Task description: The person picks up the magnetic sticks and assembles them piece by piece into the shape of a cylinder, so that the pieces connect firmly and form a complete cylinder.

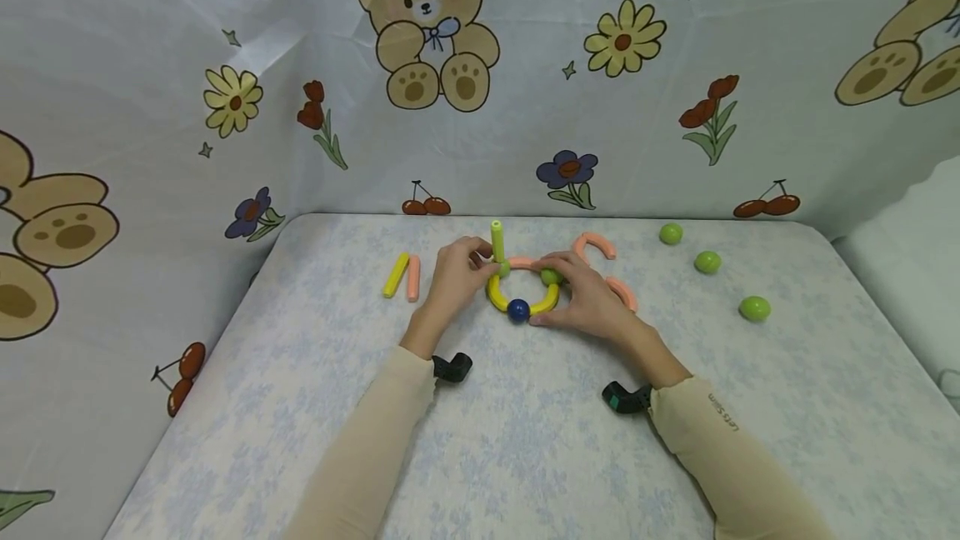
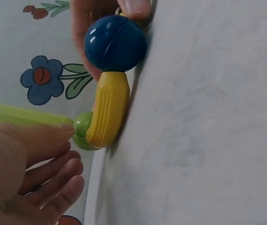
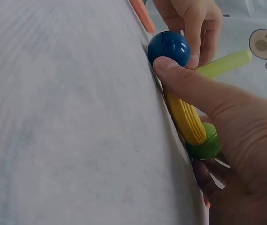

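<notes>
A ring of curved yellow rods (image 1: 497, 296), a curved pink rod (image 1: 521, 262), a dark blue ball (image 1: 518, 311) and two green balls lies on the table. From the left green ball (image 2: 83, 130) a light green stick (image 1: 497, 240) stands upright. My left hand (image 1: 456, 275) pinches this stick low down between thumb and fingers; its other fingers are curled loosely. My right hand (image 1: 588, 298) holds the ring's right side, thumb by the blue ball and fingers around the right green ball (image 3: 204, 143). Those fingers partly hide that ball.
Left of the ring lie a straight yellow stick (image 1: 396, 275) and a straight pink stick (image 1: 413, 277). Curved pink rods (image 1: 597, 242) lie behind and beside my right hand. Farther right are three loose green balls (image 1: 707, 262). A printed cloth (image 1: 517, 132) hangs behind the table.
</notes>
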`<action>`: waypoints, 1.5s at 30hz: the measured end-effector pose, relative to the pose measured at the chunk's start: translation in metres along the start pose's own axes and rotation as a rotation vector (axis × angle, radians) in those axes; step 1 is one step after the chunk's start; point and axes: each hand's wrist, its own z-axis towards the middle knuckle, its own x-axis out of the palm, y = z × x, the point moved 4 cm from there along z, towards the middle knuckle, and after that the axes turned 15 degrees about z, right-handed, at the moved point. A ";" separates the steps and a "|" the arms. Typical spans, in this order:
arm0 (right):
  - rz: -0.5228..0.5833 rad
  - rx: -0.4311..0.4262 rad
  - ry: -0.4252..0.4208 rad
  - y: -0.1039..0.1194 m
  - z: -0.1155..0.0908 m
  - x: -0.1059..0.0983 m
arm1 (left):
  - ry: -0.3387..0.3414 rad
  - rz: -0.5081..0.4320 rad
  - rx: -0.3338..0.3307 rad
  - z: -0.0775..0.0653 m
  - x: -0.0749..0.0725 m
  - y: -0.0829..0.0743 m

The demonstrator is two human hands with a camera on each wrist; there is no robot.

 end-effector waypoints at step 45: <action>-0.098 0.063 -0.102 0.008 -0.002 -0.001 | -0.176 0.309 -0.380 -0.008 -0.092 0.066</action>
